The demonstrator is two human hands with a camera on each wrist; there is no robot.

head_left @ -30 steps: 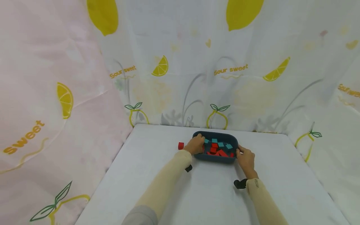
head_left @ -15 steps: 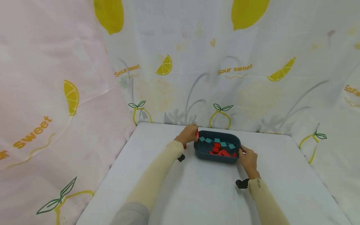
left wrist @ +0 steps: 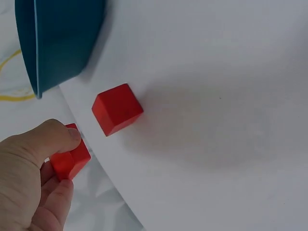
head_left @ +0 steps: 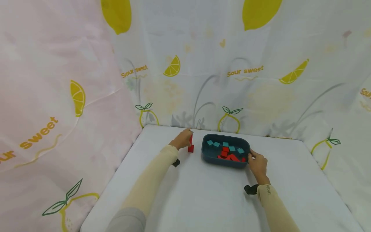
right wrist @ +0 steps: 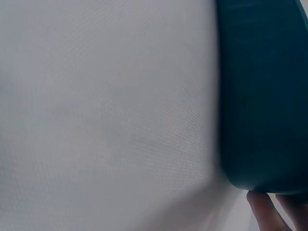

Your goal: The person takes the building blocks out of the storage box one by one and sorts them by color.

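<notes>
Between thumb and fingers my left hand (head_left: 181, 140) pinches a red block (left wrist: 71, 161), held close to a red cube (left wrist: 117, 109) on the white table. In the head view the held block appears just behind the cube. To the right of them stands a dark teal tub (head_left: 223, 162) with several teal and red blocks (head_left: 226, 153) inside. My right hand (head_left: 257, 163) grips the tub's right end at the rim. Two of its fingertips (right wrist: 262, 204) show against the tub's end in the right wrist view; the rest is out of frame there.
The white table (head_left: 208, 199) ends at the back against a lemon-printed cloth (head_left: 185, 96), which also hangs along both sides. The tub stands near the back edge. A black wrist device (head_left: 251, 189) sits under my right wrist.
My left hand has come out of the tub with a red block and moved left to the red cube. The right hand keeps its hold on the tub. The head view has shifted slightly.
</notes>
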